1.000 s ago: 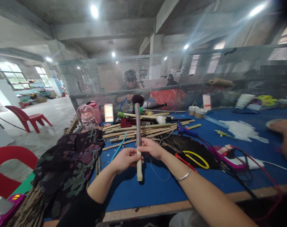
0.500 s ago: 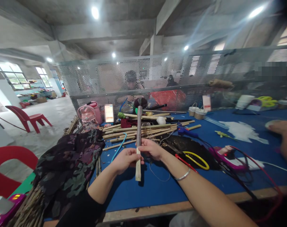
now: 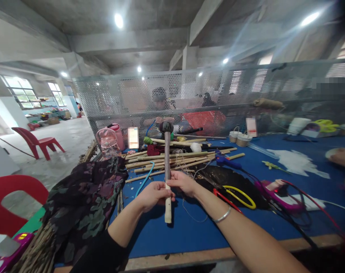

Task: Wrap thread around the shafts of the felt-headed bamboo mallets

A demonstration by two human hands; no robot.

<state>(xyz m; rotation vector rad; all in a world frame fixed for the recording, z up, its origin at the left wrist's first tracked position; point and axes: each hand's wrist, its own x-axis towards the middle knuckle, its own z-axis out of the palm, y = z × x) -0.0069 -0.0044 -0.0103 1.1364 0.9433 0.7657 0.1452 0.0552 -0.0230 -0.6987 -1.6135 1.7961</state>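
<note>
A pale wooden stick [image 3: 168, 210] stands nearly upright in front of me, its upper part covered in a grey-brown wrap [image 3: 167, 159]. At its top sits a dark, rounded head [image 3: 166, 128] whose kind I cannot make out. My left hand [image 3: 153, 196] is closed round the bare wood just below the wrap. Just above it, my right hand [image 3: 183, 182] pinches the stick near the wrap's lower edge. A thin thread [image 3: 189, 216] loops down on the blue table below my right hand.
Several wooden sticks [image 3: 144, 163] lie behind the hands. Yellow-handled scissors [image 3: 240, 195], a blue glue gun [image 3: 227, 160] and a power strip [image 3: 289, 199] are on the right. Dark patterned cloth [image 3: 87, 204] hangs at left. A perforated metal screen [image 3: 126, 94] stands behind; another person's hand [image 3: 339, 157] is far right.
The stick has turned in my fingers, and its dark head now leans slightly left. Both hands keep their hold. The whole view has shifted slightly.
</note>
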